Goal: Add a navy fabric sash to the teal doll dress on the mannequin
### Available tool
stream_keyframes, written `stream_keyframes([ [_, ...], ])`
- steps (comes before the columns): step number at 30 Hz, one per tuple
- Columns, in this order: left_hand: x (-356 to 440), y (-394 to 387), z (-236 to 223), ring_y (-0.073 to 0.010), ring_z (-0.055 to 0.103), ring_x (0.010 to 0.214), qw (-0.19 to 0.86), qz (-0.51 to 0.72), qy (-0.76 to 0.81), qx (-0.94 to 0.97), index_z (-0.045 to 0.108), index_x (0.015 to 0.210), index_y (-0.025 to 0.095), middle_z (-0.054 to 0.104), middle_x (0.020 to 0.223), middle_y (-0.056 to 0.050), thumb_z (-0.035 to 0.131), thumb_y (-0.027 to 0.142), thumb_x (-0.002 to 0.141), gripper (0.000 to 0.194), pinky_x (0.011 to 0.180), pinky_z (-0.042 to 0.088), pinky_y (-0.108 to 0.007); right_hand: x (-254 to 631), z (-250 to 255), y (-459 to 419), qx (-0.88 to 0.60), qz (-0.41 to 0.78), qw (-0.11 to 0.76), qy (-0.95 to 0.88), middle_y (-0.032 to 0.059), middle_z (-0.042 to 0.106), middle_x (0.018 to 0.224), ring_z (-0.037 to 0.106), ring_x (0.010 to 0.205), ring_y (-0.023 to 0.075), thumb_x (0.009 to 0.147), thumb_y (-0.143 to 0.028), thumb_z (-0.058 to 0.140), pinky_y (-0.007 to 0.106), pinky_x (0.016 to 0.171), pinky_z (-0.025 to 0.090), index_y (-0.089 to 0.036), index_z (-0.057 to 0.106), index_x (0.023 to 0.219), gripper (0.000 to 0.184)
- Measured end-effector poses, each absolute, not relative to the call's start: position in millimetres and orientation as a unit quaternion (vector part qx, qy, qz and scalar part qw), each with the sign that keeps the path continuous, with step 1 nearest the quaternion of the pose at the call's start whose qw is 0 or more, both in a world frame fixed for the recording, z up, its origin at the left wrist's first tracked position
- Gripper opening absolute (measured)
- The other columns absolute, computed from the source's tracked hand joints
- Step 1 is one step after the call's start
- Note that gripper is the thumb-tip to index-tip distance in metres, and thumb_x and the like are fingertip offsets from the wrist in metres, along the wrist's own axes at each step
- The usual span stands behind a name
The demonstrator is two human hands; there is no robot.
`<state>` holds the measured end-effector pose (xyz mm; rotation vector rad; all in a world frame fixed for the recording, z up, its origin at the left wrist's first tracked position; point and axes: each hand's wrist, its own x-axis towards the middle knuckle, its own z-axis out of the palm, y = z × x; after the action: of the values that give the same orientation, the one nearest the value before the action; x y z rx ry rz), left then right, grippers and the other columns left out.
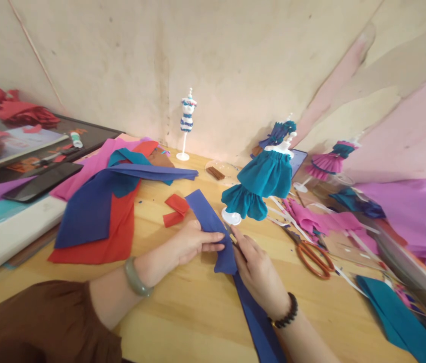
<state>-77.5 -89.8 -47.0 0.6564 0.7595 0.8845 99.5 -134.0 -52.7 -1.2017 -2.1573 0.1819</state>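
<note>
My left hand (193, 243) pinches a blue strip (205, 212) of what looks like crepe paper between thumb and fingers, above the table. Close on its right, my right hand (255, 269) is closed around a slim tool with a metal part, apparently small scissors, mostly hidden by the fingers. The tool lies against the strip's right edge. A longer blue length (260, 322) runs from under my right hand toward the table's front. Just beyond the hands stands a small white mannequin (281, 147) in a tiered teal skirt (265, 174). A folded red piece (175, 209) lies left of the strip.
Orange-handled scissors (315, 258) lie to the right, near pink scraps (322, 222) and a folded teal piece (398, 312). Red sheets (122, 237) and blue sheets (87, 217) are piled left, beside a black phone (42, 182). Two other dressed mannequins stand by the wall.
</note>
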Motion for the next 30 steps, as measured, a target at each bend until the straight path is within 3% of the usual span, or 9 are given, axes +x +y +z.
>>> stream_keyframes([
  [11,-78.1,-94.4,-43.6,-0.0149,0.067,0.076,0.787,0.396,0.348,0.320,0.068,0.089,0.010,0.071,0.087,-0.006,0.083,0.014,0.061,0.032,0.078,0.055,-0.032,100.0,-53.2,-134.6,-0.459,0.068,0.321,-0.826,0.0144,0.068,0.109,0.068,0.098,0.0252,0.096,-0.015,0.037,0.039,0.078,0.060,-0.017,0.042,0.139,0.044],
  [24,-77.7,-92.4,-42.3,-0.0155,0.067,0.077,0.786,0.414,0.350,0.298,0.070,0.087,0.012,0.072,0.087,-0.006,0.080,0.009,0.063,0.026,0.071,0.056,-0.027,99.9,-50.2,-135.2,-0.453,0.071,0.335,-0.823,0.0124,0.068,0.115,0.066,0.104,0.0236,0.095,-0.014,0.038,0.038,0.083,0.059,-0.020,0.043,0.140,0.045],
  [30,-78.0,-91.6,-45.8,-0.0156,0.067,0.075,0.785,0.411,0.349,0.305,0.069,0.086,0.011,0.071,0.084,-0.006,0.086,0.014,0.056,0.035,0.070,0.057,-0.028,99.8,-50.2,-134.9,-0.453,0.072,0.338,-0.822,0.0110,0.069,0.110,0.067,0.100,0.0230,0.095,-0.014,0.039,0.037,0.081,0.059,-0.021,0.040,0.142,0.047],
])
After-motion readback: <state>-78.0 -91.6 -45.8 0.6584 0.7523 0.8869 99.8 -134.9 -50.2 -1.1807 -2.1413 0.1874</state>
